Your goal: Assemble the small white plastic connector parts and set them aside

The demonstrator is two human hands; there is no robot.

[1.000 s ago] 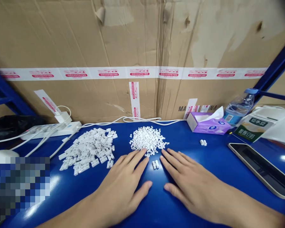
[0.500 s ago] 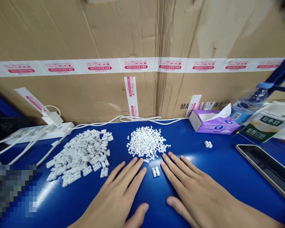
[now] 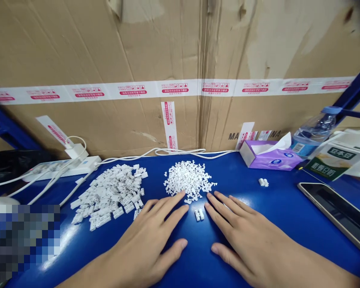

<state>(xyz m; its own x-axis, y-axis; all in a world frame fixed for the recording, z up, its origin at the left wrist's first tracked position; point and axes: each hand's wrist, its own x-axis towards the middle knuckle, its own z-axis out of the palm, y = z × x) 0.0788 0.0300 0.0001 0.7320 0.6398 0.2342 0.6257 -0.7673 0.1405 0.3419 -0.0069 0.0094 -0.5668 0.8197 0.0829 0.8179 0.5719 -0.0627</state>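
Note:
My left hand (image 3: pixel 151 234) rests palm down with its fingers stretched out, holding nothing. Its longest fingertips reach the near edge of a heap of tiny white plastic pieces (image 3: pixel 188 178). Left of that hand lies a larger pile of white plastic housings (image 3: pixel 111 194), and the hand partly covers one at the pile's near side. My right hand (image 3: pixel 243 232) lies flat as well, fingers a little apart and nothing in them. Between the two hands' fingertips sits a small white plastic part (image 3: pixel 199 215), which neither hand appears to touch.
Another small white part (image 3: pixel 263 183) lies to the right, below a purple tissue pack (image 3: pixel 270 156). A phone (image 3: pixel 333 212), a carton (image 3: pixel 333 160) and a plastic bottle (image 3: pixel 315 132) stand at the right. A power strip (image 3: pixel 69 170) with cables is at the left, before cardboard (image 3: pixel 132 132).
My left hand has shifted slightly up and right, its fingertips now at the small-piece heap and covering a housing. My right hand stays nearly still. The view has turned slightly.

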